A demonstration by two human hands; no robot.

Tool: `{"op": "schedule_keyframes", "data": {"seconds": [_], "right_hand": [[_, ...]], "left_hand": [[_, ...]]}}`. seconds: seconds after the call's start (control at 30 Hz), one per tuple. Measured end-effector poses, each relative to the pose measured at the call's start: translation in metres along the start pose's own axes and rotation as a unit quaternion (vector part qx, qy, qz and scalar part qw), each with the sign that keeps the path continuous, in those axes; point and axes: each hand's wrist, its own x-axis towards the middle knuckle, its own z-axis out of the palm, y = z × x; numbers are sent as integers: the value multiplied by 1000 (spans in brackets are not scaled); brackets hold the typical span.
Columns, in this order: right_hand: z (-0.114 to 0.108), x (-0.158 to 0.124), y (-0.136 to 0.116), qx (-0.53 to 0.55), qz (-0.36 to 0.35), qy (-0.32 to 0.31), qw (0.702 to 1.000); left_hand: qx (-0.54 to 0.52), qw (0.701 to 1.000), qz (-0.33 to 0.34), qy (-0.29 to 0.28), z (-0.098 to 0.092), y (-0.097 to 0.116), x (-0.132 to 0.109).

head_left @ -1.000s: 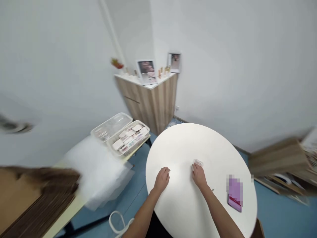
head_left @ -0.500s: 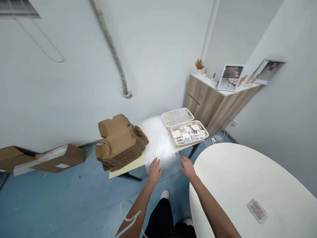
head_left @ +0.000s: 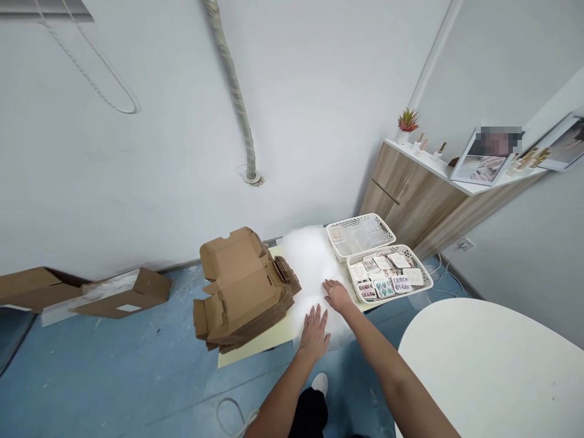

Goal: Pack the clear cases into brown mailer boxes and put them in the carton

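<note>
A stack of white translucent sheets (head_left: 310, 255) lies across the pale yellow table (head_left: 260, 342). Flat on its near part rests my left hand (head_left: 314, 333), fingers spread, holding nothing. My right hand (head_left: 336, 294) is further up, near the right edge of the sheets, with its fingers apart and nothing in it. Left of the sheets is a pile of flattened brown cardboard boxes (head_left: 246, 292). To the right stands a white basket (head_left: 426, 283) full of small packs of press-on nails, and behind it another white basket (head_left: 335, 249) holding clear packs.
A round white table (head_left: 493, 365) is at the lower right. Behind the baskets stands a wooden cabinet (head_left: 420, 188) with framed pictures and a plant. Open cardboard boxes (head_left: 146, 292) and a white cord (head_left: 230, 413) are on the blue floor at left.
Both hands have moved from the near edge of the sheets onto them, the right hand further in. The view has shifted, bringing the table closer, and the small pack on the round table is out of view.
</note>
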Motion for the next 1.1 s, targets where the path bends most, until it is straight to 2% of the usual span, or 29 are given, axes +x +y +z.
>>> {"op": "schedule_keyframes", "data": {"seconds": [0.13, 0.23, 0.33, 0.43, 0.5, 0.6, 0.67, 0.77, 0.83, 0.87, 0.97, 1.1], "right_hand": [[-5, 17, 7, -38, -18, -47, 998], [-16, 24, 10, -39, 3, -47, 998], [-37, 21, 14, -30, 25, -10, 999], [-60, -1, 19, 20, 18, 71, 997], [-70, -29, 24, 55, 7, 114, 992], [-74, -83, 36, 72, 18, 146, 986], [-69, -122, 47, 63, 49, 153, 985], [-58, -184, 67, 38, 118, 165, 978], [-51, -229, 80, 21, 164, 188, 968], [-47, -252, 86, 14, 183, 202, 962], [-38, -323, 99, 0, 232, 239, 943], [-19, -418, 108, -8, 302, 264, 916]], "left_hand": [[-9, 1000, -2, -15, 2, -3, 0], [-17, 999, -5, -38, -5, -2, 2], [-19, 997, -16, -69, -17, -1, 4], [-20, 997, -24, -75, -30, 0, 7], [-41, 998, -27, -35, -37, 2, 9], [-168, 980, -53, 89, -40, 8, 13], [-309, 931, -93, 172, -37, 15, 18], [-498, 815, -174, 241, -28, 37, 30], [-562, 765, -204, 239, -21, 62, 38], [-579, 758, -202, 224, -17, 78, 40], [-587, 783, -153, 138, -1, 135, 40], [-539, 838, -77, 25, 32, 220, 20]]}}
